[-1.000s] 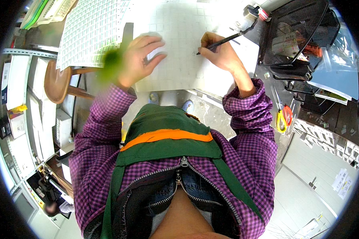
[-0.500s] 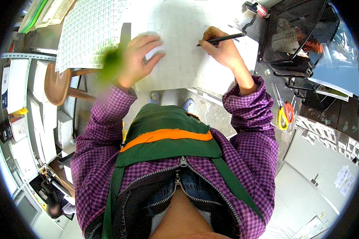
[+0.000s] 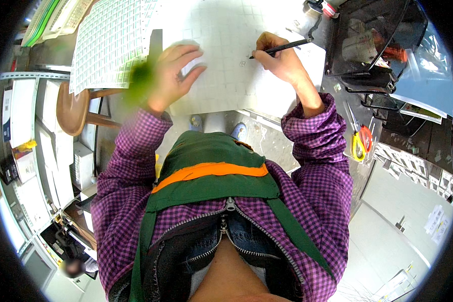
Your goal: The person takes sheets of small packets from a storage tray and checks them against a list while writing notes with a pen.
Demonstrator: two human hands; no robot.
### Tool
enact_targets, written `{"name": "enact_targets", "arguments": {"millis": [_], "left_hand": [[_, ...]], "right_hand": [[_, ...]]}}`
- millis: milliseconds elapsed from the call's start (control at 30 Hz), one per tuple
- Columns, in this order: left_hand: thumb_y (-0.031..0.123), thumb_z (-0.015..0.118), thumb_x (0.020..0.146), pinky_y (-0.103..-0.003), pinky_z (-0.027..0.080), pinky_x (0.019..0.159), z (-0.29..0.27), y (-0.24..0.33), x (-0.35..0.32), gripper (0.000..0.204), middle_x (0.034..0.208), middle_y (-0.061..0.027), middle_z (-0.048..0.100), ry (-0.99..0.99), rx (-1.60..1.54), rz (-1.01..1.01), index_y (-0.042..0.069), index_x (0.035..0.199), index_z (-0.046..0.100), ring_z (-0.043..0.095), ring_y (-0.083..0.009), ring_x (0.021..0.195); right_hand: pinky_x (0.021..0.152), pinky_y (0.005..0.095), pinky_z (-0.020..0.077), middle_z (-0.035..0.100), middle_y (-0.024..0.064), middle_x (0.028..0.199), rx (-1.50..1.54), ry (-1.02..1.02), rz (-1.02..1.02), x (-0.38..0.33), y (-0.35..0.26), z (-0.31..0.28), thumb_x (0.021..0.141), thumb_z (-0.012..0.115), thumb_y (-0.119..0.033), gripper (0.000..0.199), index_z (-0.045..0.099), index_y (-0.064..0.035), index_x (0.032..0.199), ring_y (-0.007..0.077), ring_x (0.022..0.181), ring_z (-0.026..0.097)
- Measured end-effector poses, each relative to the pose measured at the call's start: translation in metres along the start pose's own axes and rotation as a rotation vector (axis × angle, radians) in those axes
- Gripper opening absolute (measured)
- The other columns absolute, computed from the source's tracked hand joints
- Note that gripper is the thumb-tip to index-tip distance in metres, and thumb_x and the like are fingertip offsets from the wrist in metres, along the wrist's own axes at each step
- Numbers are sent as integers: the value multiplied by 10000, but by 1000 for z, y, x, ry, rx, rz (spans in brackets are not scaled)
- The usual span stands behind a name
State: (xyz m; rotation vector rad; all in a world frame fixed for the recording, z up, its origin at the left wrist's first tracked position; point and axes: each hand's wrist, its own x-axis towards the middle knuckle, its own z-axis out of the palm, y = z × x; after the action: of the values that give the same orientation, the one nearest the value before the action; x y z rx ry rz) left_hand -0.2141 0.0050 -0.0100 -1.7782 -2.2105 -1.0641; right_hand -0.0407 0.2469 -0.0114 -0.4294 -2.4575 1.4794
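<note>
My right hand (image 3: 285,64) grips a slim black pen (image 3: 296,44), its tip down on a large pale sheet of paper (image 3: 219,93). Beside the tip are small dark pencil-like marks, too small to make out. Flat on the left part of the same sheet rests my left hand (image 3: 172,80), thumb and fingers apart, with nothing in it. Under its wrist side a grey strip (image 3: 156,43) shows along the sheet's left edge.
A white grid-patterned panel (image 3: 105,48) lies to the left, near a wooden stool (image 3: 71,108). Black mesh trays (image 3: 360,48) stand at the right. Yellow-handled scissors (image 3: 358,147) and a red-handled pair (image 3: 366,137) hang below them. A green blur hides part of the left side.
The pen tip has shifted very slightly, and the dark marks beside it have grown a little. My left hand stays in place on the paper.
</note>
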Motion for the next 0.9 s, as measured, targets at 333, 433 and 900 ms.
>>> {"name": "enact_targets", "arguments": {"millis": [333,433,900], "left_hand": [[129,793,810,-397,509,984,1,0,0,313,1211,-74,692,-8,17,2,84,1114,733,625,-280,1162],[127,792,811,-400,509,985,2,1,0,316,1209,-73,693,-7,17,3,87,1119,734,625,-280,1162],[237,862,694,-554,271,1178,-23,60,-25,771,1484,-122,493,-407,89,79,129,1397,564,423,-342,1391]], "right_hand": [[653,333,459,574,70,738,-73,39,38,-2,-3,-2,833,676,-147,165,597,-9,876,159,707,538],[655,345,464,585,80,738,-130,55,13,-2,-3,-3,831,676,-151,165,605,-11,880,171,703,547],[469,214,315,546,-29,647,412,130,-19,1,-4,-19,921,658,-111,75,643,-40,901,42,550,469]]}}
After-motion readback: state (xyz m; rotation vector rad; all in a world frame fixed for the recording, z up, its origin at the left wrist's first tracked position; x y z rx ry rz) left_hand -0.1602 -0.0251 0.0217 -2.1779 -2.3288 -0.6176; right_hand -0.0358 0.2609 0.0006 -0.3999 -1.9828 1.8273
